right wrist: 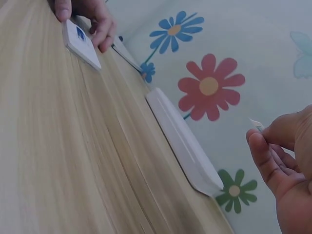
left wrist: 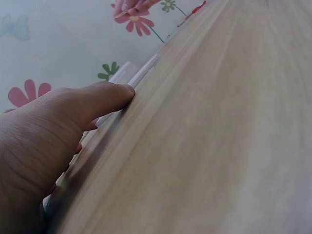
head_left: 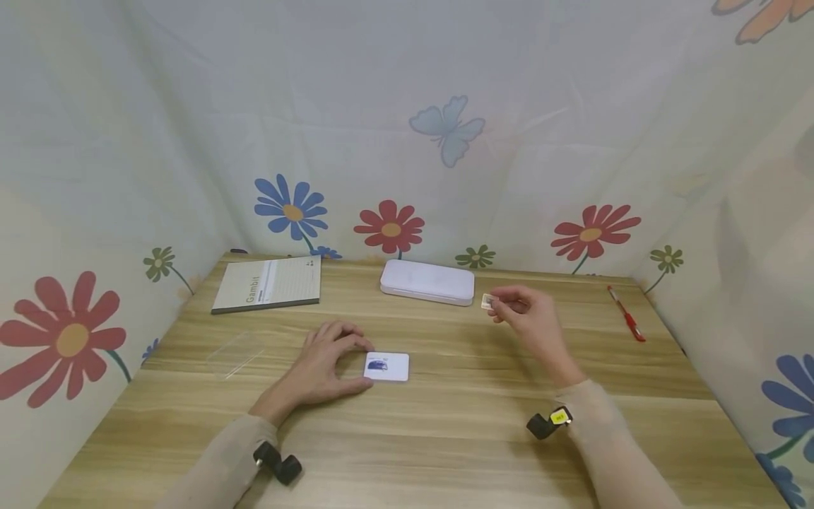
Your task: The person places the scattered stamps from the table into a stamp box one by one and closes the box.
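A flat white stack of cards (head_left: 396,367) lies on the table, its top printed with a small blue-purple picture. My left hand (head_left: 327,364) holds its left end, thumb at the near corner and index finger at the far one. In the left wrist view the thumb (left wrist: 109,95) lies along the stack's edge. Raised above the table to the right, my right hand (head_left: 524,311) pinches a small pale card (head_left: 487,302) between thumb and fingers. In the right wrist view only a corner of that card (right wrist: 257,125) shows beyond the fingertips.
A white case (head_left: 427,281) lies at the back middle of the wooden table (head_left: 445,452). To the back left is a notebook (head_left: 267,284), with a clear plastic piece (head_left: 235,355) nearer. A red pen (head_left: 626,314) lies at the right. Flowered curtains (head_left: 356,127) enclose the table.
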`<state>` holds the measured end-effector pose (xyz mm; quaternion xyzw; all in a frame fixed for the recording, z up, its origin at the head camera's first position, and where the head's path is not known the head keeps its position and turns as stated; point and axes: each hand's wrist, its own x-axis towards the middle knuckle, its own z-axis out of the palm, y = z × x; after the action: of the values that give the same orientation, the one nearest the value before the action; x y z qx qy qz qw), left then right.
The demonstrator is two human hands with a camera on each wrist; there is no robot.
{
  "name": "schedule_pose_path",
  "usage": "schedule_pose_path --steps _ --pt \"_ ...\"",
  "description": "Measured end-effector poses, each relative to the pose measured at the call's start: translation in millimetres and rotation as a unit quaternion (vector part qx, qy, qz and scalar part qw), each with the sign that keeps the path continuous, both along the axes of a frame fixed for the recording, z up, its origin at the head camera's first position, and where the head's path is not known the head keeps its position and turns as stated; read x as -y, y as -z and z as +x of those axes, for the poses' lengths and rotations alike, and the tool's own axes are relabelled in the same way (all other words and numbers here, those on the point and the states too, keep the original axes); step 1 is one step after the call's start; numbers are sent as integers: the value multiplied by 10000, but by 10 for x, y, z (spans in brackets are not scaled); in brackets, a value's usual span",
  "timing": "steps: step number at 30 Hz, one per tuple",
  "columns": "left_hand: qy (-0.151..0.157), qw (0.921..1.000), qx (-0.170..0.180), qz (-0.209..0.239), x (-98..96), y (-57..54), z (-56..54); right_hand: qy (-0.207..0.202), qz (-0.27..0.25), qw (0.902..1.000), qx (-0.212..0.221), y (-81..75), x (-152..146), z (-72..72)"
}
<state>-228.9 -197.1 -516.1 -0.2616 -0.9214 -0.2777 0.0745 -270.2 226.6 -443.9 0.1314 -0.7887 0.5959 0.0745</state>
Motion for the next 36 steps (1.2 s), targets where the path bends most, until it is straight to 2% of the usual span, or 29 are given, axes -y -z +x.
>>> schedule_pose_path --steps 6,20,26,31,36 --pt "5 10000 5 -2 -13 -10 -3 -272 -154 9995 27 3 175 11" --pt "32 10000 26 -72 -5 0 -8 -594 -206 9979 163 65 536 94" --pt "41 10000 31 -51 -8 1 1 -675 -8 9976 152 97 700 134" --pt "64 10000 -1 -23 -9 7 -1 -756 34 9970 154 168 826 167" --pt "67 10000 -11 -32 -5 -14 -2 -902 -61 9951 398 264 933 205"
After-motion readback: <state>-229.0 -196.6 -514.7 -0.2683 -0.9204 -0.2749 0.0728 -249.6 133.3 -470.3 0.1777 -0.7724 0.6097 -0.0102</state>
